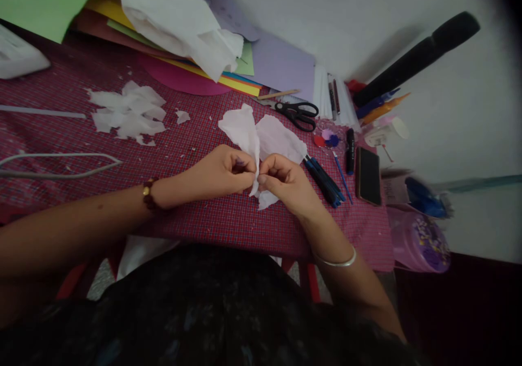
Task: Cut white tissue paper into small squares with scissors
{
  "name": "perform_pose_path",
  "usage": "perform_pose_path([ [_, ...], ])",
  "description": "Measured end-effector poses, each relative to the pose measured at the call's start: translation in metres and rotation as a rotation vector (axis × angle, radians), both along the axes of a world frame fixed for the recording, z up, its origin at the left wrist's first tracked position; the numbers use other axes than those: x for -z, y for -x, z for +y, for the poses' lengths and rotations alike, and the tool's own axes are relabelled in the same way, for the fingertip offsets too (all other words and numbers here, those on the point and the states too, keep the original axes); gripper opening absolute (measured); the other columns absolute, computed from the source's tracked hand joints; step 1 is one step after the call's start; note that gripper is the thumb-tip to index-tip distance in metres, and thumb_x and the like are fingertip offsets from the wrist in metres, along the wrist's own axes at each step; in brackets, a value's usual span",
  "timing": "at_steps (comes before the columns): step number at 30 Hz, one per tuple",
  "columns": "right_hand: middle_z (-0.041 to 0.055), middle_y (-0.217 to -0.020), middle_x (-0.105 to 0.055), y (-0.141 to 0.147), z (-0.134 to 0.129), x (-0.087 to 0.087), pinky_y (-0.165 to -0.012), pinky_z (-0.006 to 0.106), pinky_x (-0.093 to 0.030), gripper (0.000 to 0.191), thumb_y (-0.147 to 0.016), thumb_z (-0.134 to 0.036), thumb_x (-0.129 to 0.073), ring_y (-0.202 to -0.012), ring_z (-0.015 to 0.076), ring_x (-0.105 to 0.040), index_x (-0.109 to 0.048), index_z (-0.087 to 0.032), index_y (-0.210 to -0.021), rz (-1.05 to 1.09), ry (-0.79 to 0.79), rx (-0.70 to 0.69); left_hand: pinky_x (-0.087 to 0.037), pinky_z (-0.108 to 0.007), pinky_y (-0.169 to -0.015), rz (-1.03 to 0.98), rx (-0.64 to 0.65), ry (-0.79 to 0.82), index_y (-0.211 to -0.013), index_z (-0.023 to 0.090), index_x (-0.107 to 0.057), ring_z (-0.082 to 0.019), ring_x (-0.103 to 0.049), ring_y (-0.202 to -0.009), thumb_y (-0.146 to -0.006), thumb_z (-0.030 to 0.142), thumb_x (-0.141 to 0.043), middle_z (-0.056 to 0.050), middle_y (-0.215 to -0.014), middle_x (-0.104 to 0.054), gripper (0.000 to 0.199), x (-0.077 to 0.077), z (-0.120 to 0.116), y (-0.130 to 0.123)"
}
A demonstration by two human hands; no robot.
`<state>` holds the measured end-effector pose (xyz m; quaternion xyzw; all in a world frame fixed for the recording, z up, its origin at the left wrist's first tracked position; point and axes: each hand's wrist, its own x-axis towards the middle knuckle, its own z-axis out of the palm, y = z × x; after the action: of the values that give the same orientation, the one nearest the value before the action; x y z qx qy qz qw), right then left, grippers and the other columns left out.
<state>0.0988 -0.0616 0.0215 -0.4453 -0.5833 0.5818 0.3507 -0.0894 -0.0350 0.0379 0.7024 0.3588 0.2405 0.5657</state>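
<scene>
Between my two hands, over the front of the table, is a piece of white tissue paper [240, 129], its lower part bunched into a narrow strip. My left hand [210, 175] pinches the strip from the left with thumb and fingers. From the right, my right hand [290, 184] pinches it close by, fingertips nearly touching those of the left. Another tissue piece [281, 137] spreads behind and beneath my right hand; whether the two pieces are joined I cannot tell. Off to the left lies a heap of torn white tissue pieces [127, 111].
Right of my hands lie blue-black pens [324, 181], a paintbrush [342, 177], a black marker [350, 151] and a phone [368, 175]. Black-handled scissors [297, 113] sit farther back. Coloured paper sheets [281, 67] and crumpled tissue [175, 20] cover the back. A white wire loop [61, 155] lies left.
</scene>
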Motion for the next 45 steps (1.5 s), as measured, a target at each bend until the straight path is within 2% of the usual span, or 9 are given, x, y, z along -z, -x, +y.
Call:
perform_pose_path([
  [7,-0.0055,-0.066,-0.057,0.000,0.001,0.000,-0.057,0.025,-0.040,0.016,-0.078,-0.029,-0.069,-0.058,0.0077,-0.050,-0.055,-0.021,-0.078,0.038,0.007,0.015,-0.039,-0.021,-0.054,-0.015,0.041,0.053,-0.063,0.016,-0.060,-0.008,-0.053,-0.054,-0.071,0.014,-0.050,0.003,-0.056,-0.059,0.013,0.000,0.001,0.002],
  [11,-0.0051,-0.065,-0.059,-0.002,0.001,0.001,-0.057,0.025,-0.042,0.018,-0.080,-0.031,-0.069,-0.057,0.0084,-0.052,-0.054,-0.022,-0.078,0.070,0.022,0.043,-0.040,-0.019,-0.054,-0.078,0.059,0.063,-0.070,0.017,-0.057,-0.008,-0.053,-0.056,-0.069,0.013,-0.056,0.004,-0.061,-0.060,0.004,-0.001,0.000,-0.001],
  [15,-0.0054,-0.063,-0.058,-0.002,0.002,0.002,-0.057,0.025,-0.043,0.020,-0.080,-0.036,-0.068,-0.056,0.0084,-0.052,-0.053,-0.022,-0.078,0.065,0.015,0.080,-0.044,-0.019,-0.057,-0.122,0.039,0.064,-0.076,0.018,-0.055,-0.008,-0.057,-0.061,-0.070,0.015,-0.061,0.003,-0.068,-0.063,0.009,0.002,-0.003,-0.005],
  [22,-0.0060,-0.065,-0.057,0.001,0.001,0.000,-0.056,0.024,-0.043,0.026,-0.076,-0.040,-0.074,-0.056,0.0080,-0.052,-0.056,-0.022,-0.080,0.101,0.029,0.071,-0.044,-0.021,-0.060,-0.043,-0.021,-0.065,-0.068,0.016,-0.060,-0.008,-0.056,-0.062,-0.072,0.017,-0.061,0.002,-0.066,-0.063,0.004,0.000,-0.001,-0.005],
  [31,-0.0058,-0.064,-0.056,-0.001,0.000,-0.001,-0.056,0.024,-0.040,0.026,-0.078,-0.040,-0.075,-0.057,0.0077,-0.049,-0.056,-0.022,-0.078,0.044,-0.012,0.065,-0.040,-0.019,-0.054,-0.023,-0.021,-0.022,-0.067,0.015,-0.064,-0.007,-0.053,-0.056,-0.074,0.019,-0.061,0.003,-0.060,-0.063,0.008,-0.007,-0.003,-0.003],
  [36,-0.0053,-0.067,-0.056,-0.001,-0.001,-0.002,-0.058,0.026,-0.041,0.022,-0.078,-0.034,-0.075,-0.060,0.0085,-0.051,-0.056,-0.022,-0.078,0.023,-0.030,0.052,-0.037,-0.019,-0.052,-0.020,-0.023,-0.035,-0.064,0.016,-0.061,-0.007,-0.050,-0.053,-0.073,0.017,-0.059,0.004,-0.057,-0.059,0.009,-0.003,-0.002,-0.004],
  [45,-0.0035,-0.068,-0.058,-0.002,-0.002,-0.003,-0.060,0.027,-0.042,0.018,-0.085,-0.037,-0.065,-0.062,0.0099,-0.052,-0.057,-0.022,-0.080,-0.033,-0.070,-0.002,-0.036,-0.019,-0.052,-0.075,-0.027,-0.070,-0.063,0.016,-0.059,-0.007,-0.047,-0.054,-0.070,0.015,-0.056,0.004,-0.057,-0.056,0.008,0.004,-0.001,-0.003],
])
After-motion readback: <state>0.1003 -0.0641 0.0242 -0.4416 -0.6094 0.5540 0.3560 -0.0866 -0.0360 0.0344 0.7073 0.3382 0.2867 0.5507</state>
